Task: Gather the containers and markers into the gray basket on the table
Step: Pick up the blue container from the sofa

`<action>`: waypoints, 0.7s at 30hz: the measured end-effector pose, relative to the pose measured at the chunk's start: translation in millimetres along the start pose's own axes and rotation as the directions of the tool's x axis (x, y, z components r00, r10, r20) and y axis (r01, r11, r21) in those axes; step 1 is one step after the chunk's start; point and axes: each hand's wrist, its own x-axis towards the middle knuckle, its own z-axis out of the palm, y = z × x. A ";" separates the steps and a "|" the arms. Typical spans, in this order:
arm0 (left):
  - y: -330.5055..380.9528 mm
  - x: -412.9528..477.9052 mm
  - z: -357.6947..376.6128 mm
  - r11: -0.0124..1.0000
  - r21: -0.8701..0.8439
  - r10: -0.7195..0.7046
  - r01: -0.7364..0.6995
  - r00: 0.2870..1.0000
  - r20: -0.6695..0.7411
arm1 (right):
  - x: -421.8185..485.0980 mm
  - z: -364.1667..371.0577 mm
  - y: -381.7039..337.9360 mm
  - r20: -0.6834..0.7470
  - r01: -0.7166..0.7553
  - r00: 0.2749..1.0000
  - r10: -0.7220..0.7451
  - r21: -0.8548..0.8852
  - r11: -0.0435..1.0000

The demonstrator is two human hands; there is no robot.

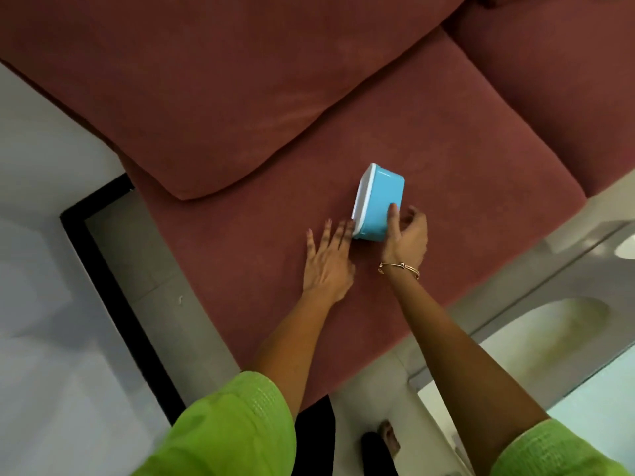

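Observation:
A blue container [379, 199] with a white lid lies on its side on the maroon sofa seat [446, 173], lid facing left. My right hand [407, 238] curls around the container's near end, thumb on its blue top and fingers behind it. My left hand [328, 261] is flat with fingers spread, and its fingertips touch the white lid's lower edge. No gray basket and no markers are in view.
A large maroon back cushion [206, 108] lies behind the container on the left. A glass-topped table [563, 341] stands at the right, close to the sofa's front edge. White floor tile with a black border [113, 286] lies to the left.

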 end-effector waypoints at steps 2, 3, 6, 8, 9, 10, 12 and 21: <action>4.6 3.3 -0.8 0.999 0.008 0.035 -0.035 0.999 0.014 | -1.1 3.9 -8.1 0.070 0.127 0.990 -0.120 -0.110 0.986; 6.6 4.4 -0.4 0.998 0.020 0.061 -0.061 0.998 0.022 | -1.3 5.6 -10.3 0.073 0.164 0.986 -0.152 -0.197 0.967; 10.0 4.0 1.8 0.992 0.045 0.115 -0.116 0.993 0.031 | 2.0 6.8 -9.1 0.038 0.171 0.985 -0.167 -0.308 0.936; 10.9 2.7 4.0 0.993 0.046 0.111 -0.112 0.993 0.031 | 9.0 1.6 -2.3 -0.003 0.079 0.997 -0.082 -0.227 0.971; 10.6 1.8 5.3 0.993 0.050 0.101 -0.103 0.994 0.029 | 13.2 -2.0 1.8 -0.027 0.019 0.999 -0.024 -0.192 0.981; 10.0 1.5 6.9 0.994 0.055 0.090 -0.091 0.996 0.024 | 17.8 -6.3 6.1 -0.049 -0.025 0.999 0.016 -0.178 0.984; 7.7 1.9 9.6 0.996 0.064 0.068 -0.069 0.998 0.013 | 26.9 -14.8 14.3 -0.073 -0.022 0.997 0.008 -0.195 0.980; 5.8 4.5 11.9 0.994 0.090 0.061 -0.059 0.998 -0.014 | 46.1 -20.9 18.5 -0.064 0.010 0.997 -0.044 -0.459 0.888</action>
